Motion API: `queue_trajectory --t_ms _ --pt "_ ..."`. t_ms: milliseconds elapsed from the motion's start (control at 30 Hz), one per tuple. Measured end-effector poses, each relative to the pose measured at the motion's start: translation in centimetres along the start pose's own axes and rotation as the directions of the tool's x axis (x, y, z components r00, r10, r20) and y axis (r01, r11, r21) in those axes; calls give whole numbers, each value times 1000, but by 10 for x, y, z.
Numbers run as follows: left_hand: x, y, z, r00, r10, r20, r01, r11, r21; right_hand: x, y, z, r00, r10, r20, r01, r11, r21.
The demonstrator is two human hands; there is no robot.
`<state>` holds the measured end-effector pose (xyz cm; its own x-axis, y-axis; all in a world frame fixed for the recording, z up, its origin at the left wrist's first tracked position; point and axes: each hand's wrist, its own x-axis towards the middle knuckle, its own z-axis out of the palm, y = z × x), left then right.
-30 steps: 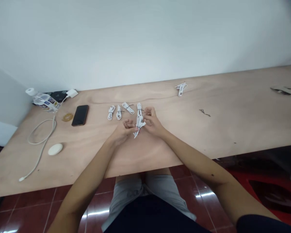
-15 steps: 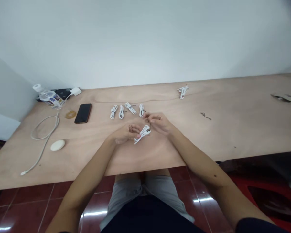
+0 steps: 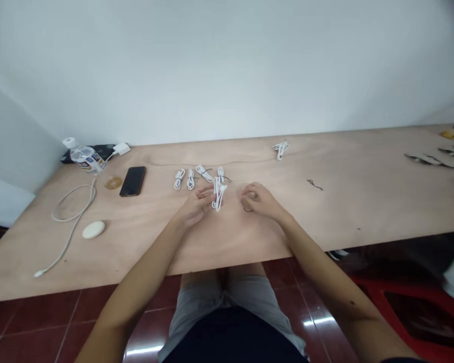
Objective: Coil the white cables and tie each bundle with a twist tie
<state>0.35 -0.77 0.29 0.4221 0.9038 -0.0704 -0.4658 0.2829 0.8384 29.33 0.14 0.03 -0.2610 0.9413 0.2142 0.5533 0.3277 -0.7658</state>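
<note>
The left fingers (image 3: pixel 209 193) are pinching a coiled white cable (image 3: pixel 218 196), the right fingers (image 3: pixel 248 192) are curling emptily beside a thin black twist tie (image 3: pixel 245 206); a slack pinch risks the coil springing loose.

The white coiled cables (image 3: pixel 218 195) lie at the centre of the pale tan, wavy-grained surface (image 3: pixel 325 212), with a black phone (image 3: pixel 132 181) toward nine o'clock. Glossy dark red tiles (image 3: pixel 38 322) show at seven o'clock, a red-and-black mat (image 3: pixel 408 297) at four.
</note>
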Motion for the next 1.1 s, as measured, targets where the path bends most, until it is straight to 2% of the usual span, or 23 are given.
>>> queue_trajectory --t_ms 67,100,200,300,400,533,633,700,767,833,900,1000,1100 --pt "-1 -3 1 1000 -19 0 19 1000 16 -8 -13 12 993 -8 -114 11 1000 21" --pt "-2 -5 1 1000 -25 -3 25 999 29 -11 -22 20 992 12 -124 -2 997 81" --pt "-4 -12 4 1000 -11 -15 12 998 64 -19 -50 44 1000 7 -27 2 942 335" --pt "-8 -17 10 999 33 -22 -30 994 110 -24 -67 63 997 63 -49 -32 877 479" --pt "-17 -20 16 991 98 -93 -77 976 204 -28 -70 73 981 165 -103 -86 842 533" --pt "-35 -18 15 953 192 -234 -86 913 399 -32 -64 70 966 240 -95 -131 773 621" --pt "-49 -9 6 916 295 -271 -66 778 624 -36 -58 58 959 260 -112 -126 747 653" --pt "-59 -1 0 892 390 -230 -58 602 796 -38 -52 48 949 272 -161 -102 746 658" --pt "-68 5 -6 877 458 -142 -44 372 927 -40 -47 37 938 278 -206 -72 740 669" --pt "-78 7 -7 896 442 -28 -53 169 984 -43 -41 30 936 267 -231 -50 748 662" --pt "-88 7 -5 931 358 75 -98 46 994 -47 -35 27 943 236 -236 -39 781 623" --pt "-101 5 5 959 245 141 -143 -6 990 -52 -28 33 953 206 -221 -44 819 572" --pt "-107 5 13 965 247 88 -100 39 994 -56 -23 42 952 229 -204 -80 827 557"
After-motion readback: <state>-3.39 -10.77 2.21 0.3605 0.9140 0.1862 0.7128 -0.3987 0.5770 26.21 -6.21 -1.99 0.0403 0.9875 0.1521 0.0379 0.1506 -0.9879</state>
